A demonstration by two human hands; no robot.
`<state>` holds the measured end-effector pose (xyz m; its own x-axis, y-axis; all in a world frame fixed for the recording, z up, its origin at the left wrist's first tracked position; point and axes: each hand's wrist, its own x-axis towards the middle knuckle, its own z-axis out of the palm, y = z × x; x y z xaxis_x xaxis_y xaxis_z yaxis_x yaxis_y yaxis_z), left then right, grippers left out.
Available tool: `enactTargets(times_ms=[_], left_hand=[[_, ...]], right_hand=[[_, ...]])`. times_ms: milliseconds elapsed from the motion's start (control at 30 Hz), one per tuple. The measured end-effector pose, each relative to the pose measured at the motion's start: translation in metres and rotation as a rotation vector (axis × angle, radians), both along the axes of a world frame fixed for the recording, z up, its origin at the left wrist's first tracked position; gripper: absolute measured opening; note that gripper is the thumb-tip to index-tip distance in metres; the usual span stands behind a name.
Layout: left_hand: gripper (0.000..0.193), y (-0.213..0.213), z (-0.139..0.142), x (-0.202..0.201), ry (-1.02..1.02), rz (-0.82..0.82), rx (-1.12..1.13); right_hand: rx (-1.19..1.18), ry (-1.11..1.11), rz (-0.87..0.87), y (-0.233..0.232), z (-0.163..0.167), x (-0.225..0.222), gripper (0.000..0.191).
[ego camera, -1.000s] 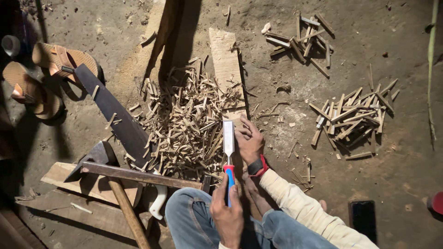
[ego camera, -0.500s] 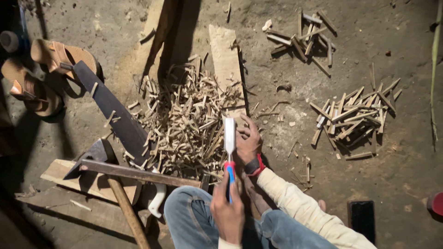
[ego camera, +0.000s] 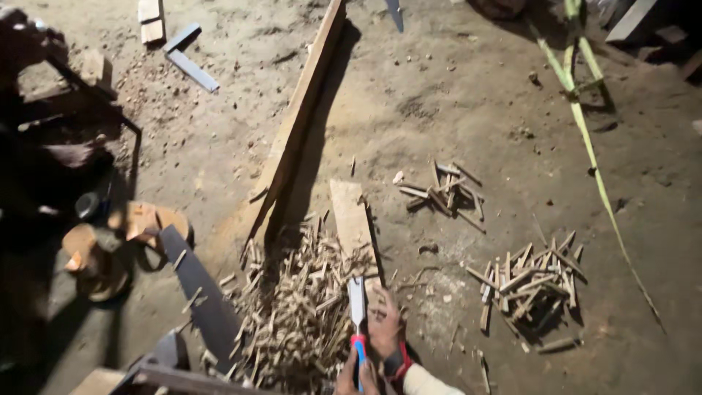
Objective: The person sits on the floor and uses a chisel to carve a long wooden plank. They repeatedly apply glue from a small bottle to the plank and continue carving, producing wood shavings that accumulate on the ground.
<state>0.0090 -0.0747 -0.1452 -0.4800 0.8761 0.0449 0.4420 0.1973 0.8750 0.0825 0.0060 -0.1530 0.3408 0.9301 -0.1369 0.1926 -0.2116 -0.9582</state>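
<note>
- A chisel (ego camera: 357, 303) with a flat pale blade and a red and blue handle is held upright at the bottom edge of the view, blade pointing away from the person.
- The handle is wrapped by the left hand (ego camera: 349, 377), fingers closed around it; only the upper part of that hand is seen.
- The right hand (ego camera: 383, 325), with a red band at the wrist and a cream sleeve behind it, is laid just beside the blade with the fingers curled down. Whether a small piece is pinched under it cannot be told.
- Compared with a second ago, the view is raised: both hands are now pushed down to the lower edge and much more of the floor ahead is shown. The chisel and the hands are kept in the same hold and the same place, so the work in hand is judged unchanged.
- The blade is set at the near end of a short board (ego camera: 349, 216), with a heap of wood splinters (ego camera: 292, 314) touching it on the left.
- Two smaller piles of sticks (ego camera: 530, 281) and (ego camera: 442, 190) are lain well apart on the dirt floor (ego camera: 453, 95) to the right.
- A long plank (ego camera: 300, 124) is stretched away beyond the heap, and a green stalk (ego camera: 592, 168) is seen further right.
- A dark saw blade (ego camera: 201, 285) and a pair of sandals (ego camera: 110, 249) are found at the left.
</note>
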Motion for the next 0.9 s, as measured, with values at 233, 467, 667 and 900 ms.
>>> enactTargets(times_ms=[233, 467, 667, 900], left_hand=[[0.042, -0.012, 0.030, 0.000, 0.021, 0.002, 0.017], [0.042, -0.086, 0.018, 0.001, 0.030, -0.003, -0.261], [0.037, -0.072, 0.039, 0.005, 0.007, 0.007, -0.207], [0.035, -0.039, 0.037, 0.016, 0.078, 0.015, -0.163]], right_hand=[[0.179, 0.100, -0.067, 0.013, -0.008, -0.006, 0.058], [0.063, -0.098, 0.015, -0.007, -0.017, 0.005, 0.055], [-0.008, -0.110, 0.019, -0.004, -0.012, 0.006, 0.059], [-0.068, -0.091, 0.031, -0.003, -0.013, 0.007, 0.058]])
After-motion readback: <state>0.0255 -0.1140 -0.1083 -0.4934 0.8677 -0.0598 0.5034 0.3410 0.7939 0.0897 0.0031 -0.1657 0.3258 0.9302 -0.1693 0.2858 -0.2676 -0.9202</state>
